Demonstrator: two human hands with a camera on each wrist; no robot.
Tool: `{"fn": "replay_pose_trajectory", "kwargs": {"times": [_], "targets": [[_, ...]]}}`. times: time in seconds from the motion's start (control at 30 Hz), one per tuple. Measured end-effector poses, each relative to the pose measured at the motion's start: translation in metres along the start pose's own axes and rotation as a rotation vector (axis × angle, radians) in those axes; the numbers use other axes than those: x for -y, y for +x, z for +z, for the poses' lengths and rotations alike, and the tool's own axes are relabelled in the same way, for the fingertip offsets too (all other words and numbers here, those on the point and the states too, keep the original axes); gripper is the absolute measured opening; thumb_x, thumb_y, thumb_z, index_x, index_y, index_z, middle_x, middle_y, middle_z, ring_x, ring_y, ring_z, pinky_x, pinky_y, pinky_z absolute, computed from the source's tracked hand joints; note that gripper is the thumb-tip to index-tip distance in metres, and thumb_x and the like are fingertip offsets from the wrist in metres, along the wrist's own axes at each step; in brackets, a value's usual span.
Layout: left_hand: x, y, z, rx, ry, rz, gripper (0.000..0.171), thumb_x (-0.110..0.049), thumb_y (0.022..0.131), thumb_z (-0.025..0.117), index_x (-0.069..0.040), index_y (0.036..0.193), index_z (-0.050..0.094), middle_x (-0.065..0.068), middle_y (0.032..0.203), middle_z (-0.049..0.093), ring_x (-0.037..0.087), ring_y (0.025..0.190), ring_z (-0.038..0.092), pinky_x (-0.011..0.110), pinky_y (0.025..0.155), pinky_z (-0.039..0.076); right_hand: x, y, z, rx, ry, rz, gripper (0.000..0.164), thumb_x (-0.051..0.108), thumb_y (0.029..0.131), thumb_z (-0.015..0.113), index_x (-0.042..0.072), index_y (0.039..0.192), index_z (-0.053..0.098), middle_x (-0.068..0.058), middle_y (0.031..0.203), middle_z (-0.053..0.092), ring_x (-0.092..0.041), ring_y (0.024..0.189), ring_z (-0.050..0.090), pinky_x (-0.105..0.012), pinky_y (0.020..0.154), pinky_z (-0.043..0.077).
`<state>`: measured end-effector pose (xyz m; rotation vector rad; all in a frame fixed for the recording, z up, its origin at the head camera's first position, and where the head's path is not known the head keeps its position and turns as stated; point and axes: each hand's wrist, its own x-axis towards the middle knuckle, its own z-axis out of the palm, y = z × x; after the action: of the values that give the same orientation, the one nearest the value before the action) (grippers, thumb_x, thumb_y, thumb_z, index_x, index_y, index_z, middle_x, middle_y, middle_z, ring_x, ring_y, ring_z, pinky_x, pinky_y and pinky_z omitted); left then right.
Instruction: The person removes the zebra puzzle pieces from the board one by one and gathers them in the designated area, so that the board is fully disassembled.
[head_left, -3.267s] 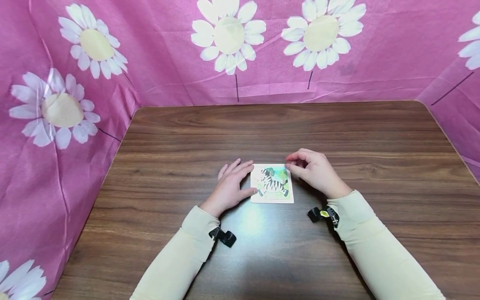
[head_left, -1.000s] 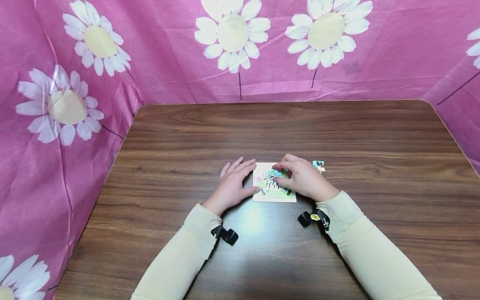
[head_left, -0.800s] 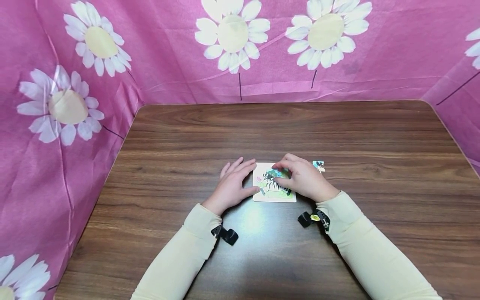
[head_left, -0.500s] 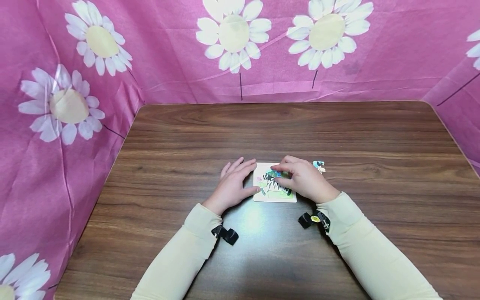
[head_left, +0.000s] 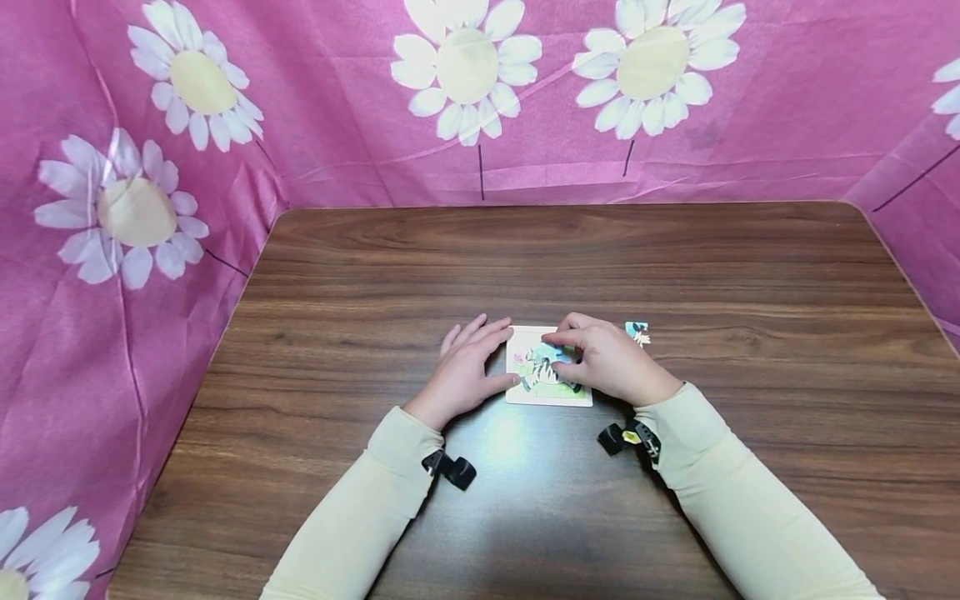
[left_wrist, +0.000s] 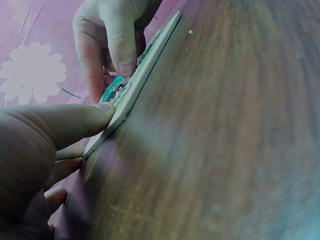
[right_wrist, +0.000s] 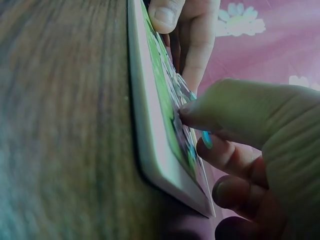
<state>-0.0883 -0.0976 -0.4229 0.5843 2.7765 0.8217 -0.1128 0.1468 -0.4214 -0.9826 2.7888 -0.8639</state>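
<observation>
A square zebra jigsaw puzzle (head_left: 547, 398) with a pale frame lies flat on the wooden table. My left hand (head_left: 471, 367) rests at its left side, fingers extended, thumb (left_wrist: 102, 111) on the frame's near-left edge. Over the upper right part of the picture is my right hand (head_left: 611, 354), with thumb and index finger bent down to the surface. In the right wrist view a bright blue puzzle piece (right_wrist: 207, 140) shows between that thumb and index finger. The right hand hides the puzzle's upper right corner. Behind it, a loose zebra-patterned puzzle piece (head_left: 637, 332) lies on the table.
The brown wood-grain table (head_left: 375, 275) extends around the puzzle on every side. Pink cloth (head_left: 337, 108) with large white daisies hangs along the back and sides. Each wrist carries a small black camera (head_left: 459, 473) on a strap.
My right hand has moved from the puzzle's upper right corner inward over the picture. A loose piece now shows to the right of the puzzle. My left hand stays at the left edge.
</observation>
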Motion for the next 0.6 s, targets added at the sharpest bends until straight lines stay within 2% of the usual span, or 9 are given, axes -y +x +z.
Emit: {"fn": "replay_pose_trajectory", "kwargs": {"times": [0.13,0.4,0.6], "targets": [[0.0,0.0,0.0,-0.008,-0.002,0.007,0.068,-0.036,0.088,0.076,-0.011,0.146,0.053,-0.002,0.157,0.042,0.026,0.151,0.025,0.054,0.121,0.009,0.0,0.0,0.0,-0.007,0.014,-0.008,0.039,0.016,0.08,0.079,0.006,0.117,0.075,0.003,0.098,0.06,-0.008,0.07,0.05,-0.026,0.062,0.043],[0.001,0.001,0.001,-0.013,0.006,0.009,0.069,-0.037,0.087,0.077,-0.011,0.146,0.053,-0.003,0.157,0.042,0.025,0.151,0.024,0.054,0.121,0.009,-0.006,-0.004,-0.002,-0.094,0.083,-0.025,0.036,0.014,0.078,0.081,0.005,0.113,0.076,0.002,0.096,0.062,-0.009,0.066,0.052,-0.025,0.059,0.043],[0.003,0.001,0.003,-0.016,0.003,0.008,0.069,-0.037,0.086,0.077,-0.011,0.146,0.053,-0.003,0.157,0.042,0.025,0.151,0.024,0.053,0.121,0.008,-0.013,-0.011,-0.006,-0.128,0.103,-0.035,0.036,0.014,0.08,0.08,0.006,0.114,0.076,0.004,0.095,0.06,-0.011,0.067,0.052,-0.023,0.057,0.042]]}}
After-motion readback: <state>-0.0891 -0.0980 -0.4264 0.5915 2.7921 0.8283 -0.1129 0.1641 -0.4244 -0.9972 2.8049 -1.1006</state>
